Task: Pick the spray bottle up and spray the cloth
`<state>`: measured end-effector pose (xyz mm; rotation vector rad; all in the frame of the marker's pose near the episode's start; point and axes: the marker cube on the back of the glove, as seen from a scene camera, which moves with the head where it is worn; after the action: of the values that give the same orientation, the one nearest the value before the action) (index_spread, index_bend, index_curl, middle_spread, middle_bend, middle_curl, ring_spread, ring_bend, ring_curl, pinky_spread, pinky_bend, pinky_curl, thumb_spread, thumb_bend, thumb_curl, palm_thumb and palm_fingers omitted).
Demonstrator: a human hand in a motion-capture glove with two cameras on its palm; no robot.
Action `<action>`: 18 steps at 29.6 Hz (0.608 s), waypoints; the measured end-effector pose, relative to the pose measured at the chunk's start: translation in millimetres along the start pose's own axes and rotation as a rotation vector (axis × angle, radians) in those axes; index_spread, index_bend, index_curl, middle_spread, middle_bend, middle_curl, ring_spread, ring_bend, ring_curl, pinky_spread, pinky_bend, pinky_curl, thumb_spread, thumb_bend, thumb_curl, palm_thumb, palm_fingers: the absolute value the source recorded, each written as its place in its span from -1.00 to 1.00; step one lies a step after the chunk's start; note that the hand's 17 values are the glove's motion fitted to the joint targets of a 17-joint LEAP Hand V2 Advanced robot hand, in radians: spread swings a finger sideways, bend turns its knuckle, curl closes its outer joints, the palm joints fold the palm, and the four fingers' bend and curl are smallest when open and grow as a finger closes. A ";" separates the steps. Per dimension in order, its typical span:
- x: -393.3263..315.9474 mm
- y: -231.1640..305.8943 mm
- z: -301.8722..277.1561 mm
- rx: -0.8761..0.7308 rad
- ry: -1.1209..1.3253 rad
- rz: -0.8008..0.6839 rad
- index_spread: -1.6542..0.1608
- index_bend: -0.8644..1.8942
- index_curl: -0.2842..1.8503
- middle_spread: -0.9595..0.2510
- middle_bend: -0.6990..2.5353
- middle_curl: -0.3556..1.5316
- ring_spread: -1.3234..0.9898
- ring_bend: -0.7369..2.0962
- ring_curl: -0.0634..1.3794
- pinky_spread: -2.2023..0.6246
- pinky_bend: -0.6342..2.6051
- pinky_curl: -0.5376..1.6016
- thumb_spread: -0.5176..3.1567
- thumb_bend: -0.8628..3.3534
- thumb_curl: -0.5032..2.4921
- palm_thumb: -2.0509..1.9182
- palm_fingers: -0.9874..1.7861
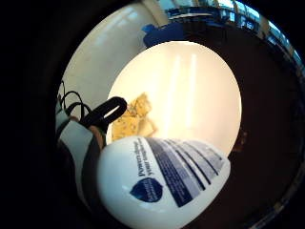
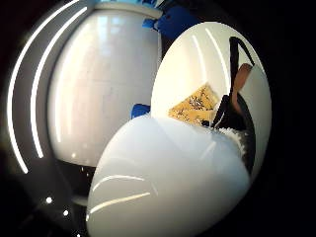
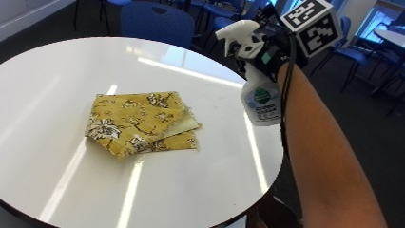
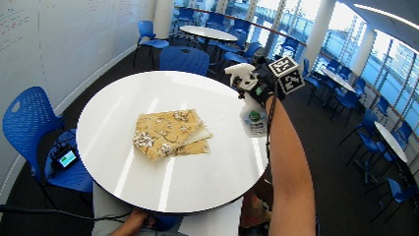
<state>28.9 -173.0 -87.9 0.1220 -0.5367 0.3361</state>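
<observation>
spray bottle (image 1: pixel 162 183) label | legible: "Powers through your toughest…" (partial) | blue badge logo: unreadable | remaining lines: too small to read

Blue chairs (image 4: pixel 29 123), round white tables (image 4: pixel 208 32), windows (image 4: pixel 386 54).

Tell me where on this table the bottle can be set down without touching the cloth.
The round white table is bare along its far side beyond the yellow cloth, in the near stretch toward the front rim, and in a strip between the cloth and the right rim, below the spray bottle that the right hand holds. Only the middle, where the folded cloth lies, is taken.
</observation>
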 end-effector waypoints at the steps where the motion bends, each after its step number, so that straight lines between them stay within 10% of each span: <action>1: -2.2 -0.1 2.3 -0.015 0.035 -0.002 0.49 -0.24 -0.22 0.26 -0.12 -0.04 -0.06 0.01 -0.26 0.35 -0.33 -0.12 -0.49 -0.60 -0.17 0.51 0.69; 18: -44.6 0.5 57.0 -0.203 0.428 -0.018 0.50 -0.24 -0.23 0.27 -0.12 -0.05 -0.05 0.01 -0.26 0.35 -0.33 -0.12 -0.48 -0.61 -0.17 0.52 0.69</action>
<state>-34.6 -196.6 -62.4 -0.1404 -0.1434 0.2781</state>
